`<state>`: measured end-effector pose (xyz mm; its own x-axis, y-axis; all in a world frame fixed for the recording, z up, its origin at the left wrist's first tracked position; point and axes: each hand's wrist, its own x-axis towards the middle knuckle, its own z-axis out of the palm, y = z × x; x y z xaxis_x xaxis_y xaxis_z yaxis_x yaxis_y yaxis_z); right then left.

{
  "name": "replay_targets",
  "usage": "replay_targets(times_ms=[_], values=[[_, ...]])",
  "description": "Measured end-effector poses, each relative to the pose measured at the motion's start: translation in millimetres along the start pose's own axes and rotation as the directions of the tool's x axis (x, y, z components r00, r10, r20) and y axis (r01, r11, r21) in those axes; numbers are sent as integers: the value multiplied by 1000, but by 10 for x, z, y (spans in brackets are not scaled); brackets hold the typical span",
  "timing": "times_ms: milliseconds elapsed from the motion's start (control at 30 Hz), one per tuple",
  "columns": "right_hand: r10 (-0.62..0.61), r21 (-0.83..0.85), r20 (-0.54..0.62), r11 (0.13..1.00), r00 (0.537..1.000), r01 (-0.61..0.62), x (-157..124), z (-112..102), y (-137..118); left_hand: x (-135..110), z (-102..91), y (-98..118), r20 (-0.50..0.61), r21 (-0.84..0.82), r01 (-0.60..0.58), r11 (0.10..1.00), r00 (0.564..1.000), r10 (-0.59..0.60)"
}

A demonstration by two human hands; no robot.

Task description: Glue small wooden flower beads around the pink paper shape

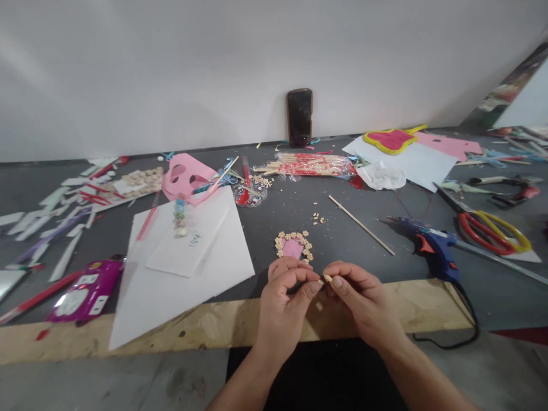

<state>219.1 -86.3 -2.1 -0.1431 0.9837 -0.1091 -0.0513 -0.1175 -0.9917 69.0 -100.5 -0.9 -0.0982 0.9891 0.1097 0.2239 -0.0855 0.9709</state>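
My left hand and my right hand meet at the table's front edge, fingertips almost touching. Thumb and forefinger of the right are closed on a small pale wooden piece. The left pinches another tiny pale piece, partly hidden by the fingertips. Just beyond the left hand lies a pink shape bordered with flower-like clusters of pale pieces; its near side is covered by the hand. A few loose pale bits and a thin wooden stick lie behind.
A blue glue gun and red-and-yellow-handled scissors lie at right. White board and a purple packet are at left. Bundled sticks lie before a phone leaning on the wall. The table's front edge has a wooden strip.
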Motion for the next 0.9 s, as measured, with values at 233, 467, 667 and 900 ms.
replay_targets(times_ms=[233,467,667,900], values=[[-253,-229,95,936,963,268,-8,-80,-32,-13,-15,-6,7,35,-38,999,999,38],[-273,-272,117,916,955,295,-26,-89,-58,-18,-10,-20,9,139,-134,981,991,134],[-257,-295,94,916,962,273,-35,-81,-19,-45,4,-48,11,241,-226,944,973,230],[-180,-304,16,936,984,176,-87,-92,14,-47,1,-38,-1,396,-327,858,934,357]])
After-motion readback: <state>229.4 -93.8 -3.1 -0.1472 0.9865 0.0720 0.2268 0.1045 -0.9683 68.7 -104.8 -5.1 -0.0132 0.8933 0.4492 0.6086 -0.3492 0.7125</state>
